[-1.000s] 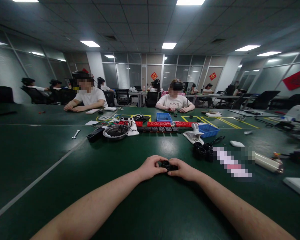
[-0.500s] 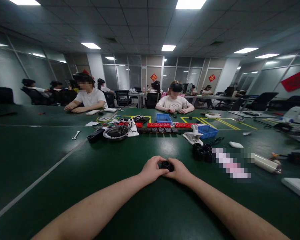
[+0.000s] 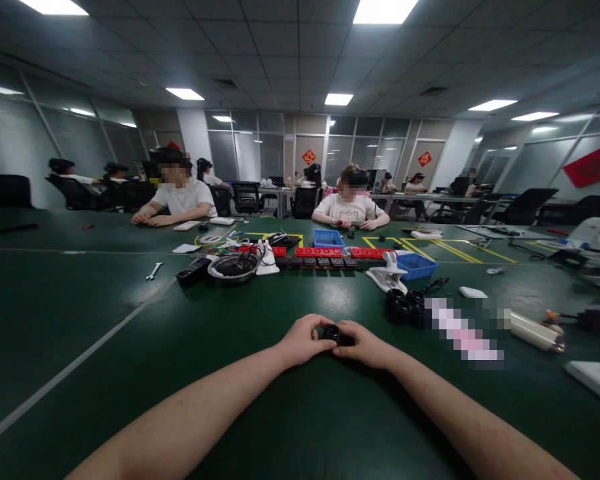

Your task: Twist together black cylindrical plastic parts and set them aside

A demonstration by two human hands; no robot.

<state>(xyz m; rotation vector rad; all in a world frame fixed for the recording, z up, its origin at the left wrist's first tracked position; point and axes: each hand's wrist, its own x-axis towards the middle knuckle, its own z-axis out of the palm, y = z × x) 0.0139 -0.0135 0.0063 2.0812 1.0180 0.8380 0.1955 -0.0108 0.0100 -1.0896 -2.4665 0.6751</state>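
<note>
"What do you see on the head camera?"

"I see my left hand and right hand close together on the green worktop. A small black ring is between them, near the middle."

"Is the left one holding it?"

"Yes. Its fingers curl round the back and its thumb comes round the front, so it is closed on the ring's left side."

"And the right one?"

"It is closed in on the other side, finger and thumb (the two thumb tips look like they meet, but I can't be sure)."

"What is out past the right hand?"

"A bunch of black rings sits there. A white clip is just behind them, next to a blue bin. A long pale tube lies further right."

"And over on the left?"

"A wrench lies well apart from the left hand. Nearer the middle is a round pan with a black box beside it. Red strips make a row from the pan toward the bin."

"Who else is there?"

"One person in a white top sits across on the left, and another person sits nearly straight ahead."
</note>
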